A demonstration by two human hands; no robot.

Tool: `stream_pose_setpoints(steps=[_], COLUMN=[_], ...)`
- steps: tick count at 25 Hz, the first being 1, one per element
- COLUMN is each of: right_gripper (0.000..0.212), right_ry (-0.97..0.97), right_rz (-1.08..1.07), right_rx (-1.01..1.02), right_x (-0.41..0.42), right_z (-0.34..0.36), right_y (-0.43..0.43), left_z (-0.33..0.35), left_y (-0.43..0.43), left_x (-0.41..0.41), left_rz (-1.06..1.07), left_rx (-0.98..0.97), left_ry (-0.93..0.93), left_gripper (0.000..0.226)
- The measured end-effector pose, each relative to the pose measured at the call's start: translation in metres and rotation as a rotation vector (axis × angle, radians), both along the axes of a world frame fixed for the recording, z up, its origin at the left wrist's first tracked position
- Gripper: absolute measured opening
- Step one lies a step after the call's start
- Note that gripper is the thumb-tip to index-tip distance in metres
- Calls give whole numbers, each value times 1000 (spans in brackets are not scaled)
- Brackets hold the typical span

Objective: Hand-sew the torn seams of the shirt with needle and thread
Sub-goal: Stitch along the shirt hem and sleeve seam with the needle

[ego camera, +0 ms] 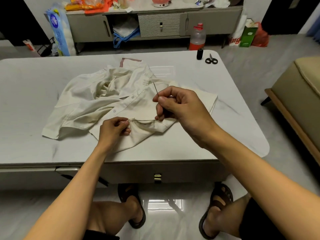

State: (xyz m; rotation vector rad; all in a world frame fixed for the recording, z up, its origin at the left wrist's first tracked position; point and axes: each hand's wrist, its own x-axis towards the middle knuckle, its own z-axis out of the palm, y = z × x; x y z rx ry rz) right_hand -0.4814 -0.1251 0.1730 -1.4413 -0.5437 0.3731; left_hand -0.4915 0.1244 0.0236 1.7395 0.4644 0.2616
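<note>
Cream cloth is puckering at the near hem of the shirt (103, 94), which is lying crumpled in the middle of the pale surface (26, 101), hem towards the sitter and collar towards the far side. The left hand (115, 127) is pinching that hem between thumb and fingertips, right where a dark thread (143, 120) begins. Whether it is nipping the thread as well, I cannot tell. The thread is running taut from left to right along the torn seam, then turning up into the right hand (178, 104).

That hand is hovering just beyond the seam, gripping the needle (155, 89) between thumb and forefinger, the other fingers curling in. The needle's long axis is running near to far and leaning a little left. Its bare end is pointing up and away over the shirt front, and its other end is hiding in the fingers.

To my eye a stitch is being drawn tight. It is asking for a steady pull in line with the seam, the left pinch sitting close to the stitch, and only enough tension to close the gap, since the cloth below is already gathering.

At the far right corner a black spool (199, 54) is standing beside the scissors (211, 59), well apart from the work.
</note>
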Motion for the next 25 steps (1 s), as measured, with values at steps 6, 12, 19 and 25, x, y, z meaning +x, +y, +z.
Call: stream_pose_setpoints(steps=[6, 12, 19, 25], right_gripper=[12, 13, 14, 16], right_ry=[216, 396, 345, 12], right_rz=[353, 563, 294, -162], right_rx=[-206, -299, -205, -276], right_x=[-16, -14, -3, 4], right_z=[12, 11, -30, -102], right_y=[-27, -40, -7, 66], left_z=[-7, -10, 0, 23], left_y=[-2, -2, 5, 4], left_x=[0, 2, -6, -13], left_rz=[101, 119, 11, -84], left_rx=[11, 25, 127, 266], left_ry=[23, 34, -12, -71], left_gripper=[8, 8, 14, 11])
